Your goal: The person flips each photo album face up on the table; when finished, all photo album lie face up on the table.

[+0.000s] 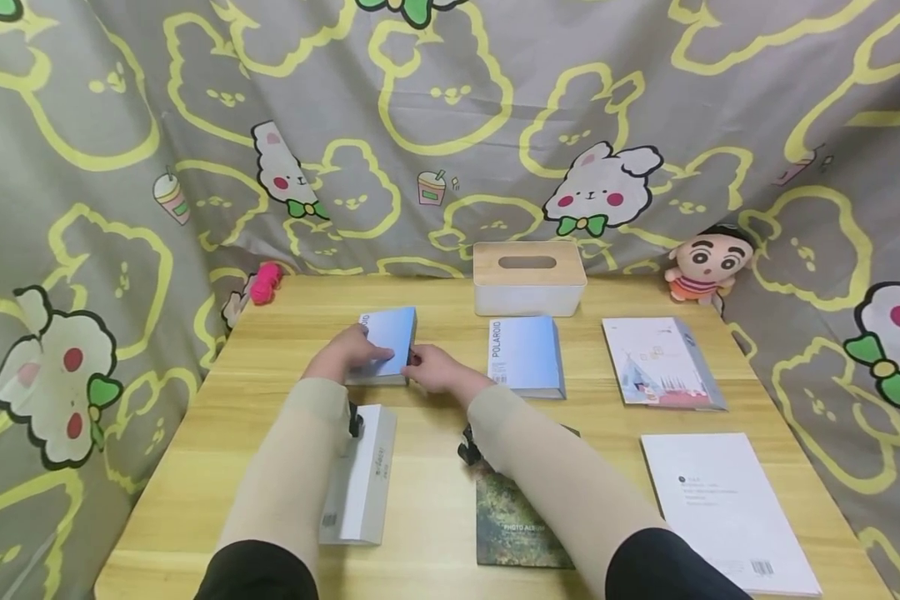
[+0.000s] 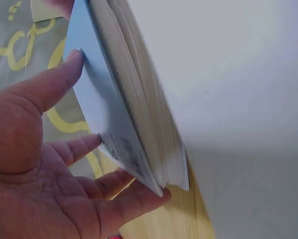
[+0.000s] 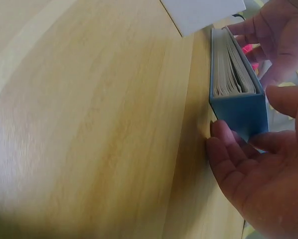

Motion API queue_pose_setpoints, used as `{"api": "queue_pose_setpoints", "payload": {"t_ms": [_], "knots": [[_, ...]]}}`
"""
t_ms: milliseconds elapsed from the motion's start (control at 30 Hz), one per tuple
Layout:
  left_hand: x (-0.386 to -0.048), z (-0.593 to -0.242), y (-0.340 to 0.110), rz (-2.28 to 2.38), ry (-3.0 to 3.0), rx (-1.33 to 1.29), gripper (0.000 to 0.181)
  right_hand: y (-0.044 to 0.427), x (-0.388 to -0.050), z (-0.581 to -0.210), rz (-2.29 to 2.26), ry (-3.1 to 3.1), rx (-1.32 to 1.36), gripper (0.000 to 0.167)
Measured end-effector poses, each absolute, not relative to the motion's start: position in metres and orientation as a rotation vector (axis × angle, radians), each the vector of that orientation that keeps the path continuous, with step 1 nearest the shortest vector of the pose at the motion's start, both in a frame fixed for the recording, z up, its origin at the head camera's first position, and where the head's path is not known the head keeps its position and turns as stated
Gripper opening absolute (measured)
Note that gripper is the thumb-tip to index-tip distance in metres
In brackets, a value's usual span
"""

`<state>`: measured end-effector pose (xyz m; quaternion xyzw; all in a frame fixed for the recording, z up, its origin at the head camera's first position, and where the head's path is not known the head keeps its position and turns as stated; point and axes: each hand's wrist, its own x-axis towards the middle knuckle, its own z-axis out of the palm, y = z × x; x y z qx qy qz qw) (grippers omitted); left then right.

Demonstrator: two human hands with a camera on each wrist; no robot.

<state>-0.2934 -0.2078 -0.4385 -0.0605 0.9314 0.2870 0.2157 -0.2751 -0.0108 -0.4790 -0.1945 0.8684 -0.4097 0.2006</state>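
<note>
A blue photo album [image 1: 392,332] lies on the wooden table, left of the middle. My left hand [image 1: 351,348] holds its left side, thumb on the cover and fingers along the edge; the left wrist view shows these fingers at the cover of the album [image 2: 96,94]. At the spine, my right hand [image 1: 438,368] grips the right side. In the right wrist view, the thumb is at the upper edge and the fingers are low by the spine [image 3: 243,117]. White page edges show between the covers. A second blue album [image 1: 525,354], marked POLAROID, lies to the right.
Nearer me lie a white album [image 1: 367,492] under the left forearm, a dark green photo album [image 1: 510,521] partly behind the right arm, and a white book [image 1: 727,508]. An illustrated album [image 1: 660,362], a tissue box [image 1: 528,287], a doll [image 1: 708,262] and a pink item [image 1: 266,283] sit farther back.
</note>
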Motion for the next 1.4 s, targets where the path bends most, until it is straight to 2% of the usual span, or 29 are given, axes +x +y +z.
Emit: {"api": "queue_pose_setpoints", "payload": {"t_ms": [267,400,600,900,1067,1200,1400], "knots": [[-0.299,-0.436,-0.205,0.897,2.530,-0.233,0.099,-0.010,-0.277,-0.474,-1.218,2.434,-0.420,0.059],[-0.298,-0.433,-0.205,0.978,2.484,-0.244,0.096,-0.009,-0.277,-0.470,-1.320,2.419,-0.337,0.059],[-0.296,-0.435,-0.201,1.142,2.402,-0.216,0.081,-0.004,-0.275,-0.463,-1.535,2.389,-0.265,0.058],[-0.289,-0.442,-0.204,1.392,2.128,-0.086,0.068,0.000,-0.267,-0.446,-1.651,2.421,-0.295,0.071],[-0.286,-0.439,-0.203,1.472,2.092,-0.036,0.069,-0.001,-0.266,-0.443,-1.615,2.503,-0.288,0.073],[-0.287,-0.437,-0.197,1.532,2.050,-0.053,0.076,-0.003,-0.267,-0.439,-1.600,2.564,-0.269,0.077],[-0.287,-0.441,-0.190,1.514,2.141,-0.114,0.091,-0.004,-0.269,-0.440,-1.641,2.549,-0.291,0.069]]}}
